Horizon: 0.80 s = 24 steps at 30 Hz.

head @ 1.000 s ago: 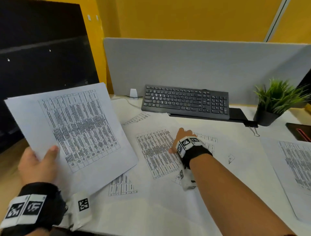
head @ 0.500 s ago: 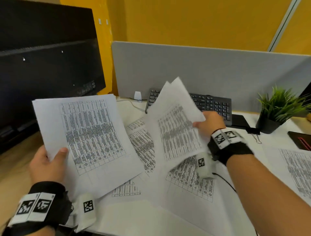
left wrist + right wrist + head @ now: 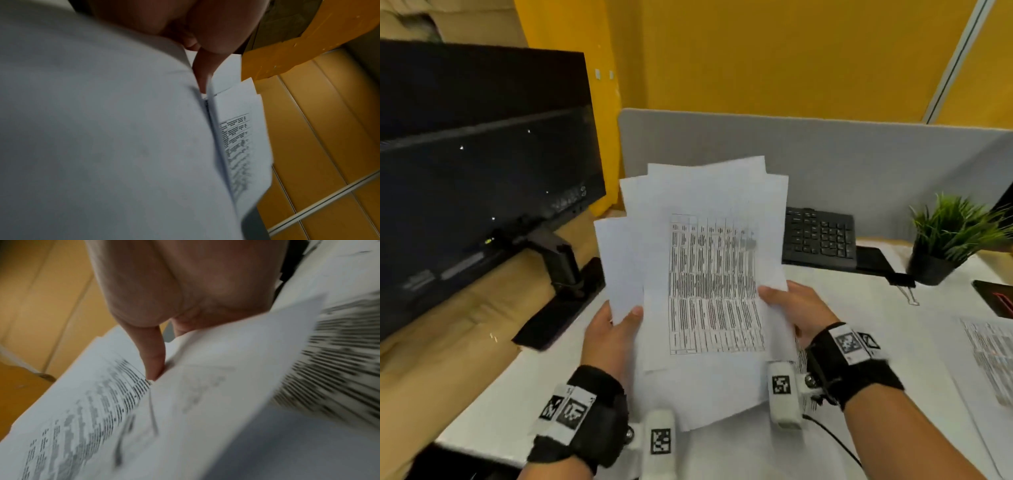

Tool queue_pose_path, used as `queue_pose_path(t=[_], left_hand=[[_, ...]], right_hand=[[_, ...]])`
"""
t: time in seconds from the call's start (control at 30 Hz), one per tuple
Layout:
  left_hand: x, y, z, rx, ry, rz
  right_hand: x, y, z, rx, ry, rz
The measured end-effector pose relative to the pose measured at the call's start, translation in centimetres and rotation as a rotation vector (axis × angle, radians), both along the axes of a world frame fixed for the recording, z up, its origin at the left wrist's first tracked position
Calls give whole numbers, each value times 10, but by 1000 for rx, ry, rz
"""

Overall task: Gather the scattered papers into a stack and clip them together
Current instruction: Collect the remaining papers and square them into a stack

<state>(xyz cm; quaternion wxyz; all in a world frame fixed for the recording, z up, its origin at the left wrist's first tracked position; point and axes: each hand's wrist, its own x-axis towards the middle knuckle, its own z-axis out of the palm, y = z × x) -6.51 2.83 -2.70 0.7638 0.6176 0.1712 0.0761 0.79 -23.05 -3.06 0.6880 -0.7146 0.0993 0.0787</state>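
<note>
Since half a second ago: both hands have come together, and the separately held sheets now form one uneven stack of papers [image 3: 709, 274], raised upright above the desk [image 3: 859, 308] before the keyboard [image 3: 820, 238]. Left hand [image 3: 611, 337] pinches the stack's lower left edge, thumb in front; right hand [image 3: 796, 310] pinches the right edge likewise. Also present: further printed sheet [image 3: 989, 356] flat at right; binder clip [image 3: 900, 279] beside potted plant [image 3: 948, 236]; monitor [image 3: 476, 178] at left.
</note>
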Motion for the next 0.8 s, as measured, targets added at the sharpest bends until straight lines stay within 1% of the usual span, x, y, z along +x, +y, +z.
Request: queue_pose_path(t=[0.1,0.2,0.23,0.27,0.3,0.37,0.4,0.43,0.47,0.53,0.57,0.63,0.67,0.73,0.8], left_hand=[[-5,-2,-5,-110,16,-44],[-10,4,-15,-213,84,-84],[-12,6,-18,-208,114,-103],[-14,8,-20,-170,125,-117],[-15,10,-22,-91,116,-113],[-15,16,-24,91,117,-54],[-13,22,-25,127,117,-28],[-13,29,-23,151,107,-2],[-11,38,-25,172,118,43],[-9,58,-27,223,129,159],[-10,65,-26,245,123,207],[-11,75,-23,270,109,284],[-11,79,-21,266,105,300],[-12,83,-17,268,100,319],[-13,84,-14,270,77,325]], right_hand=[[-9,4,-13,41,34,42],[-15,11,-13,24,-4,91],[-15,14,-13,14,-16,93],[-15,17,-13,10,-18,88],[-15,20,-13,-7,-15,79],[-12,21,-13,-68,2,57],[-8,18,-14,-118,18,33],[-5,13,-13,-227,36,5],[0,4,-12,-432,66,-2],[8,-17,-12,-946,168,30],[11,-26,-13,-1110,225,52],[17,-41,-16,-1249,305,126],[21,-46,-17,-1284,293,183],[29,-51,-13,-1292,183,307],[37,-50,-4,-1234,76,373]])
